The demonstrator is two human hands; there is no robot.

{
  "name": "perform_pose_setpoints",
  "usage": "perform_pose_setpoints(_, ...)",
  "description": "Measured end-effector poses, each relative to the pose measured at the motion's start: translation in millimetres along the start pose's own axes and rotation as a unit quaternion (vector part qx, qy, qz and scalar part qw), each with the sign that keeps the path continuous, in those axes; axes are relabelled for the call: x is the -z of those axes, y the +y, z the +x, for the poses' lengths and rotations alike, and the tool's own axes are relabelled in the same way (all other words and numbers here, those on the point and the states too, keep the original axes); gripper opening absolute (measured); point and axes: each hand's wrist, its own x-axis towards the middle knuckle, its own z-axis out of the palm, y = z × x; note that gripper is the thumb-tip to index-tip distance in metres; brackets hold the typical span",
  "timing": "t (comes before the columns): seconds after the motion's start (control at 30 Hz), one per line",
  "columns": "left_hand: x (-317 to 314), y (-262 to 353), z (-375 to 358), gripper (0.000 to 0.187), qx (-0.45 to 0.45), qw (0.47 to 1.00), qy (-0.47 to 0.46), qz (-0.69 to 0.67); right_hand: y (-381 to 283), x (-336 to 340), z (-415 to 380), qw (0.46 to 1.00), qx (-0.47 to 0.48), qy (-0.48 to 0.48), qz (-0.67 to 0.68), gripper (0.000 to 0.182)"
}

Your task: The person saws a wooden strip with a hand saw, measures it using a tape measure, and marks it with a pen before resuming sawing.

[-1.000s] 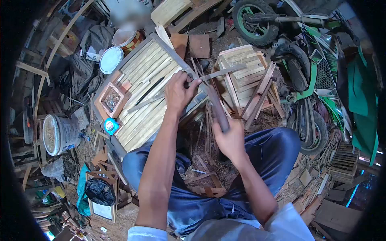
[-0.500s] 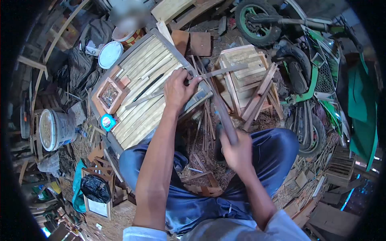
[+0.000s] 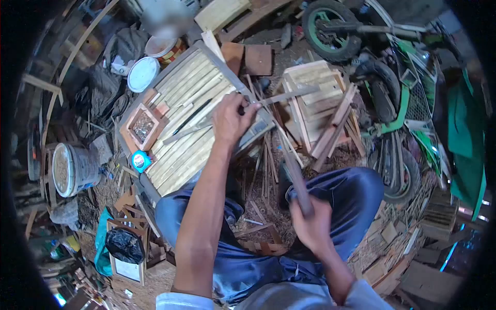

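Note:
My left hand (image 3: pixel 231 118) is closed on a thin wooden strip (image 3: pixel 289 96) at the right edge of the slatted wooden table (image 3: pixel 194 150). The strip runs out to the right past the table edge. My right hand (image 3: pixel 311 222) is wrapped round the handle end of a long saw-like tool (image 3: pixel 294 178), whose far end reaches up towards the strip near my left fingers; it is slightly blurred. A dark pencil-like stick (image 3: pixel 192 117), a small square wooden box of nails (image 3: pixel 143 127) and a turquoise tape measure (image 3: pixel 140 161) lie on the table.
A wooden crate-like piece (image 3: pixel 315 98) with loose sticks stands right of the table. A green-framed motorbike (image 3: pixel 398 116) is at the right. Buckets (image 3: pixel 72 169) stand at the left. Wood scraps and shavings cover the floor around my legs.
My right hand and the long tool have moved down and slightly right, back towards my body. My left hand stays on the strip at the table edge.

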Motion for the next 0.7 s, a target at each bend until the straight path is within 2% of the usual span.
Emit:
perform_pose_setpoints(0.07,-3.5,-5.3,-2.7,0.040,-0.011,1.000,0.008,0.007,12.4,18.0,-39.4,0.998,-0.064,-0.002,0.023,0.014)
perform_pose_setpoints(0.1,-2.1,-5.5,-6.5,0.040,0.000,1.000,0.009,0.009,8.7,14.8,-34.3,0.998,-0.062,-0.007,0.030,0.014)
perform_pose_setpoints(0.2,-1.0,1.4,-1.3,0.039,-0.016,1.000,0.020,0.000,-15.9,-13.6,35.1,0.998,-0.045,-0.002,0.032,0.018)
perform_pose_setpoints(0.23,-1.4,2.2,-1.6,0.038,0.006,1.000,0.005,-0.006,-20.5,-27.5,65.1,0.999,-0.040,-0.010,0.018,0.020)
perform_pose_setpoints(0.3,-1.4,2.7,0.1,0.038,-0.010,1.000,0.018,0.014,-18.7,-53.0,93.4,1.000,0.013,0.015,0.019,0.025)
perform_pose_setpoints(0.4,-1.9,-0.5,-0.3,0.038,0.006,1.000,-0.004,0.003,-16.7,-19.9,51.1,0.999,0.017,0.003,0.036,0.024)
perform_pose_setpoints(0.43,-2.2,-0.4,1.2,0.039,0.003,1.000,0.001,0.001,-17.2,-1.6,24.1,0.998,-0.043,-0.032,-0.021,0.017)
perform_pose_setpoints(0.47,-2.1,0.2,-0.7,0.039,0.005,1.000,0.004,0.003,-7.9,10.8,-5.7,0.995,-0.083,-0.035,0.053,0.011)
perform_pose_setpoints(0.5,-1.5,0.3,-2.1,0.039,0.007,1.000,0.004,0.006,0.3,19.1,-24.8,0.998,-0.041,-0.006,0.038,0.011)
perform_pose_setpoints(0.53,-1.0,-0.5,-3.0,0.040,-0.006,1.000,0.002,0.024,2.0,25.9,-31.7,0.994,-0.089,-0.039,0.046,0.011)
perform_pose_setpoints(0.6,-5.3,-0.4,-6.4,0.039,-0.011,1.000,0.015,0.017,-5.0,17.9,-20.4,0.993,-0.105,-0.048,0.040,0.013)
perform_pose_setpoints(0.63,-5.7,0.3,-1.2,0.039,-0.022,0.999,0.029,0.012,-13.1,10.4,-3.4,0.993,-0.104,-0.047,0.039,0.015)
perform_pose_setpoints(0.67,-4.2,2.3,-0.8,0.038,-0.002,0.999,0.014,0.032,-22.6,3.4,12.6,0.997,-0.054,-0.026,0.044,0.018)
perform_pose_setpoints(0.7,-4.8,0.7,-2.7,0.036,-0.020,1.000,0.023,0.008,-32.8,-3.2,32.3,0.999,-0.006,-0.005,0.049,0.023)
